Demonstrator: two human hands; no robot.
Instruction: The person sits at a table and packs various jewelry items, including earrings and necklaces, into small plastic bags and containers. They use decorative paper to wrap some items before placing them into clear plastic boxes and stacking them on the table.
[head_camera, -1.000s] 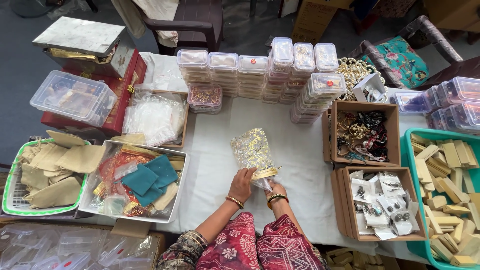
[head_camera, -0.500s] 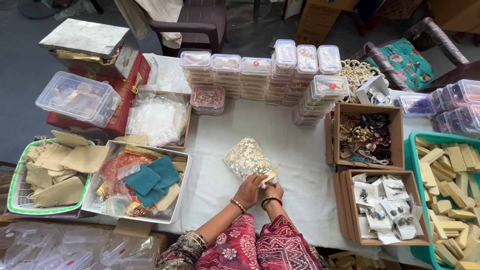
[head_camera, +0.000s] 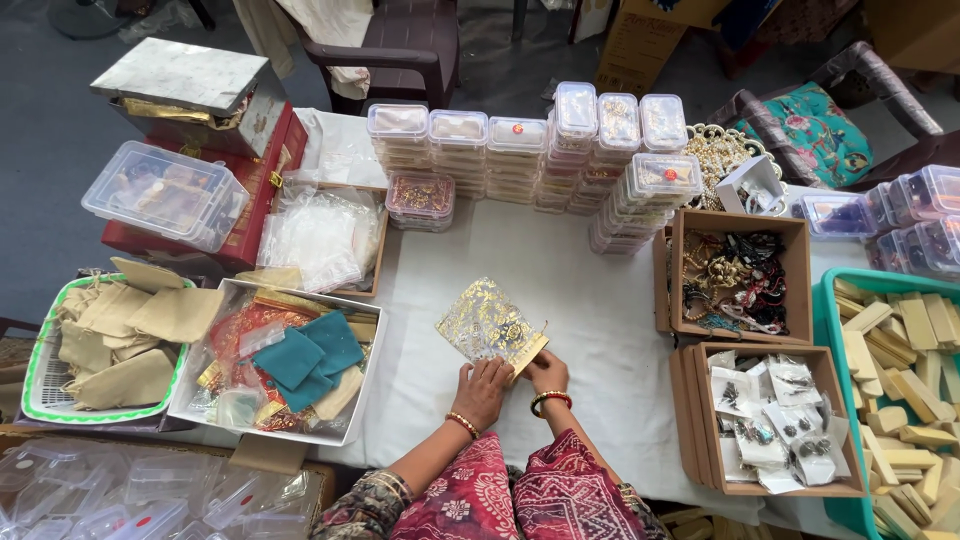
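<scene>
A sheer pouch with gold pattern (head_camera: 487, 323) lies tilted on the white tablecloth (head_camera: 590, 300) near the front middle. My left hand (head_camera: 483, 390) grips its near edge from below. My right hand (head_camera: 547, 372) pinches the pouch's lower right corner, close beside the left. Both wrists wear bangles and both sleeves are red patterned cloth.
Stacks of clear lidded boxes (head_camera: 560, 150) line the back. A white tray of coloured pouches (head_camera: 280, 365) and a green basket of beige bags (head_camera: 110, 345) sit left. Two cardboard boxes, jewellery (head_camera: 735, 275) and small packets (head_camera: 775, 415), sit right; a teal crate of small boxes (head_camera: 905, 370) far right.
The pouch stood more upright a second ago; it has since been lowered and tilted left onto the cloth, with both hands staying at its near edge.
</scene>
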